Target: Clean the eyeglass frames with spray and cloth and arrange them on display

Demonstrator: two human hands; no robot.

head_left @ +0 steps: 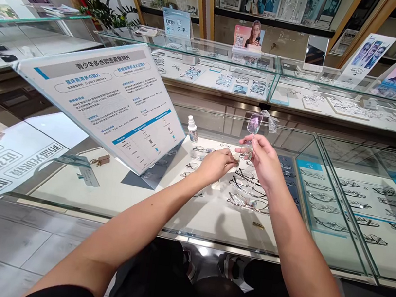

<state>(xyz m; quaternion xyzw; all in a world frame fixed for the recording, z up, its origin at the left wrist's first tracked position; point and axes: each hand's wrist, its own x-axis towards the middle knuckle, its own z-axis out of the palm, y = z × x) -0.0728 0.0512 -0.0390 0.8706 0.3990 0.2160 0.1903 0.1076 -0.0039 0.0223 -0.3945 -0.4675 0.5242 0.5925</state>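
Observation:
My right hand [264,160] is closed around a pair of eyeglasses [255,123], held up above the glass counter. One lens faces me with a purplish sheen, and a clear tag or film hangs by the far lens. Close beside it, my left hand [217,165] has its fingers drawn together near the lower end of the glasses. What those fingers pinch, if anything, is too small to tell. Beyond the hands stands a small white bottle [193,129]. Rows of spectacle frames [247,202] lie under my hands in the display case.
A large printed board [112,102] leans on the counter [131,203] at the left. Near it lie a brown keychain-like item [100,160] and a clear strip with a label [86,172]. A small gold-coloured piece [258,225] is near the front. More glass cases [335,114] stand behind.

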